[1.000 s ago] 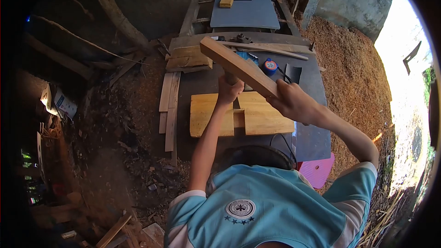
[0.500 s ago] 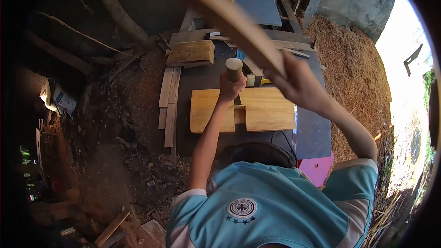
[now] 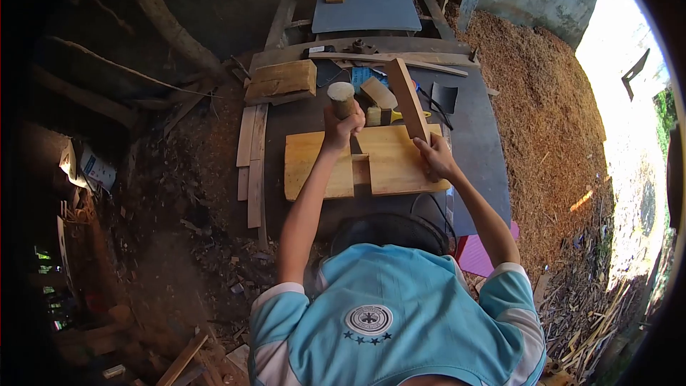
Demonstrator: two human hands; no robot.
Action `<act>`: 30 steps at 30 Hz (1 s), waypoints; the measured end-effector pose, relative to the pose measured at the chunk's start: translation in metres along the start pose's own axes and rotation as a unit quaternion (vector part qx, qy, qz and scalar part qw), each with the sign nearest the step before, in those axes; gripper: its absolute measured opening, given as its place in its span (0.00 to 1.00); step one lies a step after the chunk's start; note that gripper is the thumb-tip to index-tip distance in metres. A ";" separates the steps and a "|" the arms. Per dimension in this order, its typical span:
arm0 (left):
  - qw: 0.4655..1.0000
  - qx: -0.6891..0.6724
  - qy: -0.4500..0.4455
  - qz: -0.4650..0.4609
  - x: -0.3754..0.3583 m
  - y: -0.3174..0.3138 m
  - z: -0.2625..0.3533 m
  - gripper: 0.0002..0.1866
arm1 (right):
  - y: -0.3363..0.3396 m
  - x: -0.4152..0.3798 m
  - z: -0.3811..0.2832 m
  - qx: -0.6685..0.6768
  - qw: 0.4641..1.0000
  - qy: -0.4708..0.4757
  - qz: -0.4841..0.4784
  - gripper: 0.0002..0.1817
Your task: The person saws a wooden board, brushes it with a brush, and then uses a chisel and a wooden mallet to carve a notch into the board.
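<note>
My left hand (image 3: 344, 127) is wrapped round the thick, round wooden handle of a chisel (image 3: 341, 96), its pale end upward. The blade is hidden below the fist. That hand is above the far edge of a yellowish wooden board (image 3: 400, 170), near a rectangular notch (image 3: 361, 170) in its middle. In my right hand (image 3: 436, 157) is a long wooden bar (image 3: 408, 100), gripped at its near end and tilted up and away over the board's right half. Bar and chisel are apart.
A thick wooden block (image 3: 281, 82) lies at the table's left. Behind the board are a small wood piece (image 3: 379, 92), a brush (image 3: 374, 116) and a black sheet (image 3: 444, 99). Flat strips (image 3: 246, 136) line the left edge. Wood shavings (image 3: 532, 100) heap up at right.
My right hand has come down with the wooden bar, which was raised high near the camera. My left hand keeps its grip on the chisel and appears slightly left in view.
</note>
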State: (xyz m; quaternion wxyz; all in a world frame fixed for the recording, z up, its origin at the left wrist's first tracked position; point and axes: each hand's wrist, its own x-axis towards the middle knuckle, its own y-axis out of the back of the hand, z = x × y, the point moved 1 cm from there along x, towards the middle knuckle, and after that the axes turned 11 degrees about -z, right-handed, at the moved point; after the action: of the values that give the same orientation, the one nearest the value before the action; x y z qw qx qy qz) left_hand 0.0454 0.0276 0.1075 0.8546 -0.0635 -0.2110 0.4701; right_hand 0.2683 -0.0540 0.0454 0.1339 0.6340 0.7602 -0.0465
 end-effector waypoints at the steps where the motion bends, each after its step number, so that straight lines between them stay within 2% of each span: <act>1: 1.000 -0.011 -0.001 0.008 0.000 0.000 0.000 0.05 | 0.002 -0.001 0.005 0.018 1.000 0.001 0.016 0.17; 3: 0.995 -0.087 -0.036 0.029 -0.001 0.022 -0.006 0.05 | 0.005 -0.003 0.012 0.034 0.999 -0.009 0.033 0.17; 6: 0.969 -0.210 -0.013 0.129 -0.016 0.069 -0.005 0.05 | 0.010 0.003 0.013 0.052 0.997 -0.027 0.059 0.16; 8: 0.950 -0.239 -0.040 0.199 -0.029 0.087 -0.007 0.04 | 0.004 0.004 0.014 0.059 0.995 -0.031 0.075 0.16; 10: 0.947 -0.235 -0.067 0.207 -0.039 0.085 -0.005 0.04 | 0.003 0.007 0.009 0.052 0.994 -0.016 0.095 0.16; 13: 0.964 -0.212 -0.073 0.145 -0.039 0.075 -0.001 0.04 | 0.003 0.010 0.013 -0.007 0.997 0.003 0.075 0.16; 20: 0.990 -0.135 -0.017 0.020 -0.013 0.035 0.001 0.06 | 0.004 0.011 0.009 -0.027 0.998 -0.045 0.034 0.19; 30: 0.998 -0.048 -0.017 -0.024 0.001 0.007 -0.002 0.05 | 0.004 0.007 -0.002 -0.035 0.997 -0.063 0.032 0.19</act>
State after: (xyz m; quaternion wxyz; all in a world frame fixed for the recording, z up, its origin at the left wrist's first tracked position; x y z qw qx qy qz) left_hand 0.0417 0.0326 0.1043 0.8578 -0.0913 -0.2492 0.4402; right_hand 0.2705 -0.0466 0.0456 0.2047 0.6488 0.7309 -0.0552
